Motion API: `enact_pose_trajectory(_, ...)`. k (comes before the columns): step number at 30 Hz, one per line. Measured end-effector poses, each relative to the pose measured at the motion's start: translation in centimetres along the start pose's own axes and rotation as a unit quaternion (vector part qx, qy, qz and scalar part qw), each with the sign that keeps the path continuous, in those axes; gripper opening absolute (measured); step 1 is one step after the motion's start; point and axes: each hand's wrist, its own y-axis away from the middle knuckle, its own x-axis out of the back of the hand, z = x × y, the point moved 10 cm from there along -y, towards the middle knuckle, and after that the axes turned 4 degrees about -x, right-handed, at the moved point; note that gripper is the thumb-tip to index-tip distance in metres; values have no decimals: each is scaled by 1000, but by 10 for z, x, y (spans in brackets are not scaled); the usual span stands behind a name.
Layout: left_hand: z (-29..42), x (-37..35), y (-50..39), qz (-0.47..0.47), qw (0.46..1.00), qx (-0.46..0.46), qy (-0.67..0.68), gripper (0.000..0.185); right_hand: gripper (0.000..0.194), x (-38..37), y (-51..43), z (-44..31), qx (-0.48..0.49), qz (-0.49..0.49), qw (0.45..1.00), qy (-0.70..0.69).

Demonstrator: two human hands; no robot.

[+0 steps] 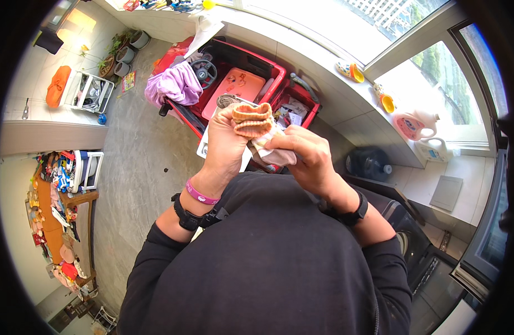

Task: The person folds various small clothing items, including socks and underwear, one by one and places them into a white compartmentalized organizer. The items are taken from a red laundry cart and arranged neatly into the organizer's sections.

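Note:
A pair of small knitted socks (pixel 252 119) with orange ribbed cuffs is between both hands, the pale patterned feet hanging toward the right. My left hand (pixel 226 140) grips the cuffs from the left side. The fingers of my right hand (pixel 308 155) pinch the pale foot part. Just behind the socks, a rolled grey-brown cloth item (pixel 227 100) lies at the edge of a white surface partly hidden by my left hand. Beyond is a red toy car (pixel 278 77) with a black steering wheel (pixel 203 73), a pink seat (pixel 236 81) and lilac cloth (pixel 179 83) draped over its side.
Papers (pixel 292 111) lie in the car's rear bin. Yellow clogs (pixel 350 72) and detergent bottles (pixel 414 124) line the sill at right, above a large blue water bottle (pixel 368 163). A wooden bench (pixel 79 197) with piled clothes and toys stands left; potted plants (pixel 125 55) stand at the far wall.

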Motion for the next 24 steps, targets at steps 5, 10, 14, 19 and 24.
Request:
enact_pose_trajectory(5, -4, -1, 3, 24, 999, -3, -22, 19, 32, -2, 0, -11, 51, 48, 997, 28)
enact_pose_trajectory(10, -9, 6, 4, 13, 994, -6, -106, 25, 30, -7, -6, -6, 32, 39, 999, -16)
enact_pose_trajectory(14, -11, 7, 3, 4, 990, -26, -135, 26, 30, -2, -6, -6, 27, 66, 997, -7)
enact_pose_trajectory(19, -15, 6, 9, -11, 986, 48, -159, 20, 31, 2, -1, -8, 34, 85, 996, 22)
enact_pose_trajectory(24, -2, 0, 13, -89, 983, 93, -129, 19, 31, -3, 3, -13, 106, 54, 986, 121)
